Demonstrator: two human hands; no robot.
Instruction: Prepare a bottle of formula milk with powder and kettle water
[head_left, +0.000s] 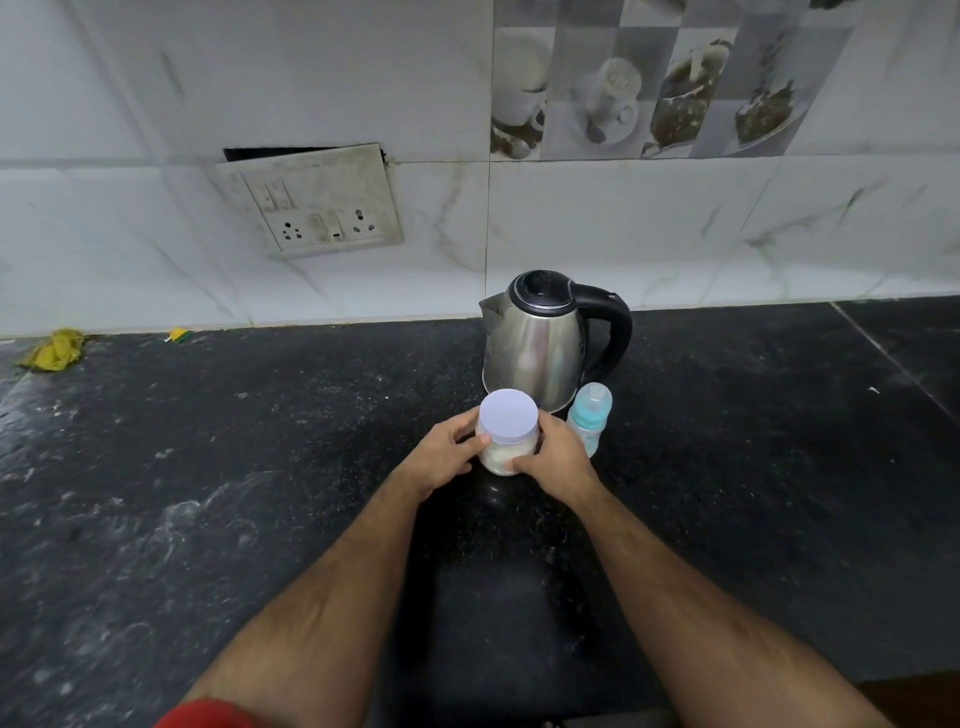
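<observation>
Both hands' fingers (519, 462) clasp the lidded powder jar (506, 436) on the counter (260, 467); unscrewing its lid likely comes next.

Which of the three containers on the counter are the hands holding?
The clear plastic jar with the white lid, holding pale powder; the steel kettle and teal baby bottle stand untouched.
</observation>
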